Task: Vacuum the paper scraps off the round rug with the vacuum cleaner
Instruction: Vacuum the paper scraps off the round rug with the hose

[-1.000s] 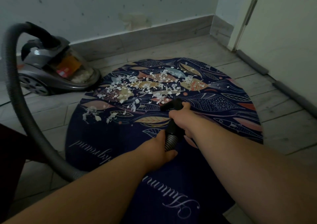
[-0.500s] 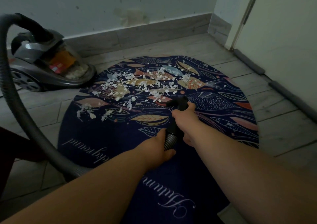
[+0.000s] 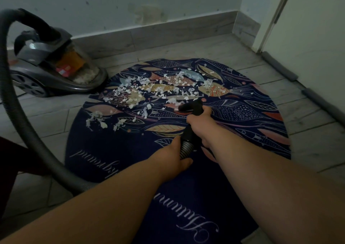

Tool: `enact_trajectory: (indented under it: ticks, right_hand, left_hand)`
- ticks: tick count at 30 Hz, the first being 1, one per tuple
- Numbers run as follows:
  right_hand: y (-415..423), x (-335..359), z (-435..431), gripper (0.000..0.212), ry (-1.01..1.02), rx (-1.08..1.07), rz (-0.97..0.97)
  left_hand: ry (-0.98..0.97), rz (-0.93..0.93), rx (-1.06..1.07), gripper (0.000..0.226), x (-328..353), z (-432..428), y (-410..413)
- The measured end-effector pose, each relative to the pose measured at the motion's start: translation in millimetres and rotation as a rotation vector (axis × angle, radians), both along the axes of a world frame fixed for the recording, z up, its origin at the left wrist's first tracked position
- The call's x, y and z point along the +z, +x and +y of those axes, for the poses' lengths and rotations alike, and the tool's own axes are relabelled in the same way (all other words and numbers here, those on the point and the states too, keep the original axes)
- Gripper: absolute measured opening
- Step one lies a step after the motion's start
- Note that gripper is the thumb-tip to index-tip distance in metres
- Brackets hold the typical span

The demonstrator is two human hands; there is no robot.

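Left hand (image 3: 172,158) gripped the ribbed hose (image 3: 185,149). Right hand (image 3: 198,121) clasped the rigid black handle (image 3: 193,106) just ahead, judged the sound place to steer. Its mouth lay at the near edge of the paper scraps (image 3: 149,91), judged featherlight and easily scattered, on the round rug (image 3: 112,161). Beyond, the clear bin (image 3: 83,74) of the vacuum cleaner (image 3: 43,79) held pale debris.

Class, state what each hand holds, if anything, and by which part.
Both hold the vacuum hose: right hand grips its black end piece, left hand the ribbed section behind.
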State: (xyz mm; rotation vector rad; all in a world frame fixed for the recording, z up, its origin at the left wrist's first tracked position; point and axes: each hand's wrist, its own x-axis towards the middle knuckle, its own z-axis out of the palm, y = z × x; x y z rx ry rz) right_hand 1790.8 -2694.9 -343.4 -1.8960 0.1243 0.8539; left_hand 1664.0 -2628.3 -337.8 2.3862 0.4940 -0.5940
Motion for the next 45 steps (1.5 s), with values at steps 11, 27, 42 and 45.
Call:
enact_trajectory:
  ticks: [11, 27, 42, 45]
  right_hand:
    - [-9, 4, 15, 0.075, -0.018, 0.073, 0.026]
    - [15, -3, -8, 0.066, -0.002, -0.139, -0.03]
    - [22, -3, 14, 0.074, -0.043, -0.059, -0.055]
    - [20, -2, 18, 0.073, -0.051, -0.032, -0.058]
  left_hand:
    - [0.011, 0.019, 0.023, 0.081, 7, 10, -15]
    - [-0.015, -0.022, -0.077, 0.084, -6, 0, 21]
    - [-0.05, -0.028, 0.036, 0.079, -3, 10, 23]
    - [-0.058, -0.028, 0.051, 0.08, -2, 11, 19]
